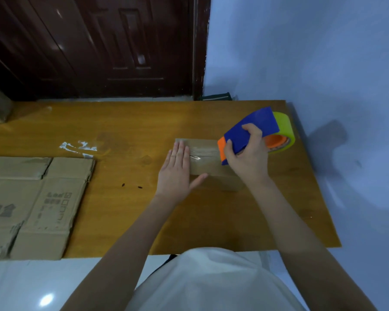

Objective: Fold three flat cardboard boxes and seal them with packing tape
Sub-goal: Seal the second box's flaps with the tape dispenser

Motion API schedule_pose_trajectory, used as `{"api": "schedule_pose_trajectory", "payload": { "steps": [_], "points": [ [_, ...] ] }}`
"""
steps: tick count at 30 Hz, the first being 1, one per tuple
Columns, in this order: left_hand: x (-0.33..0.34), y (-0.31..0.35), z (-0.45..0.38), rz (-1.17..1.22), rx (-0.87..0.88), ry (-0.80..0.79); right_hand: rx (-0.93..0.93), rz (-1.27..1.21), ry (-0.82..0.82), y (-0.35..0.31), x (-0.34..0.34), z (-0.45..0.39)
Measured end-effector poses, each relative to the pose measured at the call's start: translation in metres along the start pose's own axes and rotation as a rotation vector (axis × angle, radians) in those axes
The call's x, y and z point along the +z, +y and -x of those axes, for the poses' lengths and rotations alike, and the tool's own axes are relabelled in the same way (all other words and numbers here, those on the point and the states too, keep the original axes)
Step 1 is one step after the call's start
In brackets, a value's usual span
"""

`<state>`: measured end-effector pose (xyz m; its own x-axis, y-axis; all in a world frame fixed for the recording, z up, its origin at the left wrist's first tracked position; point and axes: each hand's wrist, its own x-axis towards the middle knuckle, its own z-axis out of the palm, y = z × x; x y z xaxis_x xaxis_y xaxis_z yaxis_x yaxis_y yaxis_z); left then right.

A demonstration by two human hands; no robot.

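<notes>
Sealing step on a small folded box (pixel 208 163) at the right of the counter (pixel 126 212): left hand (pixel 177 170) spread flat over the seam, right hand (pixel 248 153) gripping the tape dispenser (pixel 254 133) at the box's right edge. Next, probably, cutting the tape and pressing down. Flat cardboard (pixel 35 205) waiting at far left.

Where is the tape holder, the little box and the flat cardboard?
tape holder (pixel 249 131), head view, on its blue cover.
little box (pixel 206 163), head view, on its taped top.
flat cardboard (pixel 50 212), head view, on the printed panel.
</notes>
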<state>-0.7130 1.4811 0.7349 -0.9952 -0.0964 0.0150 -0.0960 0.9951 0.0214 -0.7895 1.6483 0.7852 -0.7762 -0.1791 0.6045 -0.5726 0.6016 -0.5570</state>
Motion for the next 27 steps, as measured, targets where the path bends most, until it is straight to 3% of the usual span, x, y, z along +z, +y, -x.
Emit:
{"api": "schedule_pose_trajectory", "payload": {
  "steps": [7,14,19,24,27],
  "points": [
    [-0.002,-0.009,0.005,0.012,0.019,0.016,-0.059,0.113,-0.012,0.0,0.012,0.011],
    [-0.007,-0.032,0.018,-0.036,-0.035,0.008,-0.039,0.022,-0.04,-0.019,0.031,0.011],
    [-0.011,-0.041,0.021,-0.071,-0.057,0.018,-0.144,0.085,-0.058,-0.029,0.046,0.01],
    [-0.006,-0.028,0.015,0.044,0.11,0.04,-0.182,0.137,-0.004,-0.026,0.05,0.013],
    [-0.002,-0.022,0.014,0.034,0.124,0.032,-0.158,0.128,-0.006,-0.024,0.052,0.013]
  ]
}}
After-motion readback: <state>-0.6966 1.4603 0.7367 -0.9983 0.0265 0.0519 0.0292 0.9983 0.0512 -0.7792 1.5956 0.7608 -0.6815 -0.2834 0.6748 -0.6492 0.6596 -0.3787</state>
